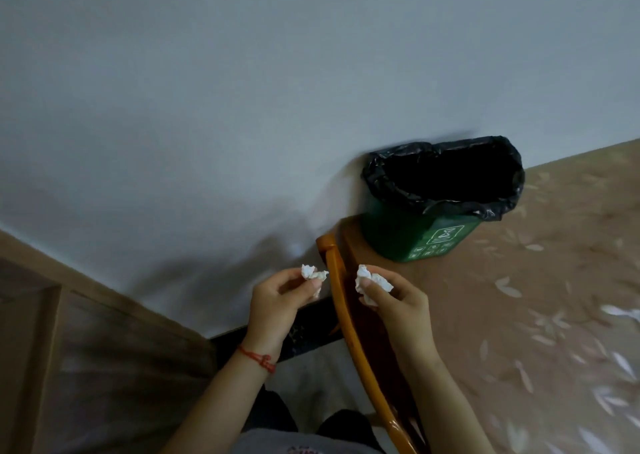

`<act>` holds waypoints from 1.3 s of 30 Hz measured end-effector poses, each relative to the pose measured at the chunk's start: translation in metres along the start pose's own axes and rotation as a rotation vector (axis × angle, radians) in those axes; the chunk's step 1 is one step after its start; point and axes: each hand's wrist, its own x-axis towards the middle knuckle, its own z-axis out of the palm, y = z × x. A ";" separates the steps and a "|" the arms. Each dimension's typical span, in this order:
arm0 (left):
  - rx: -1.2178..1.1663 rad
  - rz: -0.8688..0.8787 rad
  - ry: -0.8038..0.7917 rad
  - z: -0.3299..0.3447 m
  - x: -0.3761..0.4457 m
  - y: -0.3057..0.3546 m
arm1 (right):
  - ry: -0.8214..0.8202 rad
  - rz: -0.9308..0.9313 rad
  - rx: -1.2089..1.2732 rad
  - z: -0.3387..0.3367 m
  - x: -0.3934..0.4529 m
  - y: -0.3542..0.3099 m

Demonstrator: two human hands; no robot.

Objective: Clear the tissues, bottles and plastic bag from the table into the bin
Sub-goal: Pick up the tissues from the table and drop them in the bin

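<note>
My left hand [277,303] pinches a crumpled white tissue [313,273] between thumb and fingertips. A second crumpled white tissue [370,282] is held the same way by my right hand [398,301]. Both hands hover side by side, below and left of a green bin [420,237] lined with a black bag [381,180]. The bin stands open on the brown patterned surface against the wall, and its inside looks dark. No bottles or plastic bag are in view.
An orange wooden chair frame [346,315] runs between my two hands and down to the bottom edge. The floral brown surface [536,298] spreads to the right. A wooden panel [86,349] fills the lower left, and a pale wall [242,107] is behind.
</note>
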 end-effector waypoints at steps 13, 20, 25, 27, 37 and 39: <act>0.170 -0.049 -0.412 0.051 0.085 0.026 | 0.455 -0.021 0.070 -0.006 0.033 -0.011; 0.227 -0.020 -0.570 0.057 0.120 0.041 | 0.616 -0.052 0.134 0.010 0.045 -0.024; 0.199 -0.063 -0.626 0.066 0.130 0.042 | 0.675 -0.139 0.137 0.007 0.061 -0.050; 0.183 -0.070 -0.632 0.070 0.132 0.042 | 0.673 -0.162 0.107 0.002 0.071 -0.063; 0.168 -0.060 -0.624 0.075 0.135 0.047 | 0.712 -0.149 0.017 -0.030 0.139 -0.102; 0.159 -0.051 -0.618 0.075 0.136 0.048 | 0.708 -0.133 -0.021 -0.034 0.145 -0.104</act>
